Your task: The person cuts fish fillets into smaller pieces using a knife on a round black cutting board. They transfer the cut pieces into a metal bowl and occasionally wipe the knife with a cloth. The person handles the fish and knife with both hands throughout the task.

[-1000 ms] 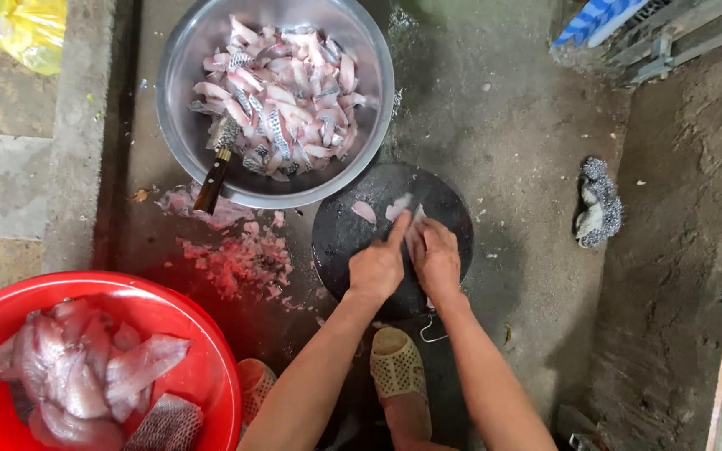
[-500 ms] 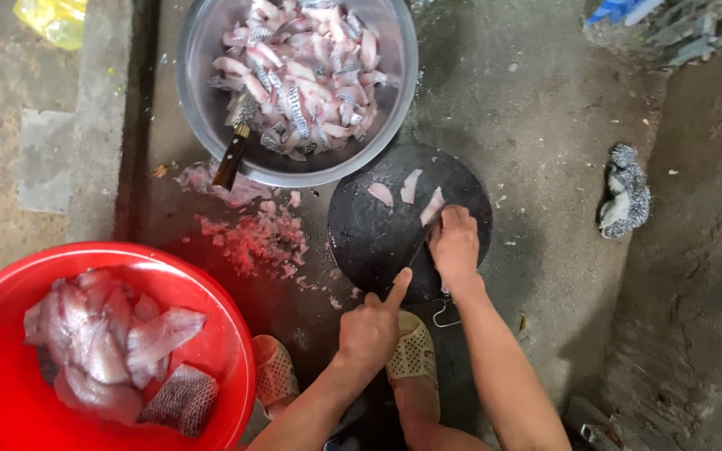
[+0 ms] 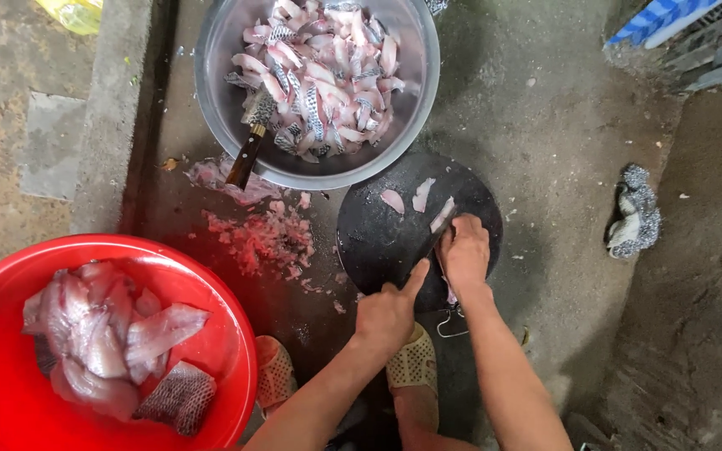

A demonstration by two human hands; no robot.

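A round black cutting board (image 3: pixel 375 242) lies on the concrete floor. My left hand (image 3: pixel 388 316) sits at the board's near edge, closed around a dark knife (image 3: pixel 429 246) with the thumb stretched out; the blade runs up toward my right hand. My right hand (image 3: pixel 464 253) presses down on a fish piece, mostly hidden under the fingers. Three pale fish slices (image 3: pixel 421 194) lie on the far part of the board.
A steel bowl (image 3: pixel 422 108) of cut fish strips stands beyond the board, with a wooden-handled knife (image 3: pixel 246 154) leaning in it. A red basin (image 3: pixel 127 247) at the near left holds larger fish pieces. Pink scraps (image 3: pixel 265 238) lie between them. A grey rag (image 3: pixel 635 213) lies to the right, my sandals (image 3: pixel 415 363) below.
My left hand has drawn back from the middle of the board to its near edge. My right hand stays on the board. The view has shifted a little.
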